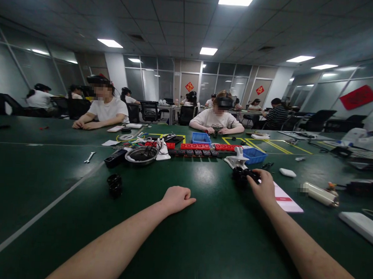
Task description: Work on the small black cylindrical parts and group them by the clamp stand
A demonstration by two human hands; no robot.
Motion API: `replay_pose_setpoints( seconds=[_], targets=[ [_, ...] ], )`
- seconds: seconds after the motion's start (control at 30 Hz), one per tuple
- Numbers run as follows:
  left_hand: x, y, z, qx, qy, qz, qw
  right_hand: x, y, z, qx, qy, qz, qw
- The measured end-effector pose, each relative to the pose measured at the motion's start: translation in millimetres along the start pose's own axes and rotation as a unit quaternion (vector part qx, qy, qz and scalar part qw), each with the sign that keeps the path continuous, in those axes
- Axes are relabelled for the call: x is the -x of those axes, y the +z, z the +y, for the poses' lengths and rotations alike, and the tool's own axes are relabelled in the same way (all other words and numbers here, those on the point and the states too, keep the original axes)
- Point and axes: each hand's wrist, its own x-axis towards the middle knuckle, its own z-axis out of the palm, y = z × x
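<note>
My left hand (177, 200) rests on the green table in a loose fist, thumb stretched to the right, with no object visible in it. Farther right, my right hand (263, 186) has its thumb and fingers closed around a glossy black round piece (254, 175). That piece belongs to a small cluster, and another black round piece (240, 176) sits against its left side. Their exact kind cannot be made out. Two more such black pieces (114, 185) stand together on the table, left of my left hand. Partly under my right wrist lies a pink and white booklet (285, 199).
A white clamp stand (236, 158) and a blue bin (253, 156) stand beyond my right hand. Red strips (195, 146) and a metal bowl (140, 162) lie mid-table. A wrench (89, 157) is left, a pale cylinder (319, 194) right. Two people (217, 118) sit opposite.
</note>
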Motion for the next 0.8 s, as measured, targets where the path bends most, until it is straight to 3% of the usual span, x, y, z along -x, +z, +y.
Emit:
replay_pose_setpoints(
  seconds=[0.4, 0.6, 0.8],
  targets=[
    [0.8, 2.0, -1.1, -0.006, 0.009, 0.009, 1.000, 6.6, 2.3, 0.7, 0.002, 0.016, -0.026, 1.000],
    [0.2, 3.4, -1.1, -0.026, 0.004, 0.016, 1.000, 8.9, 10.3, 0.5, 0.036, 0.055, -0.154, 0.986],
    [0.7, 3.9, -0.9, -0.025, 0.012, 0.024, 0.999, 8.2, 11.6, 3.4, 0.042, 0.054, -0.148, 0.987]
  ],
)
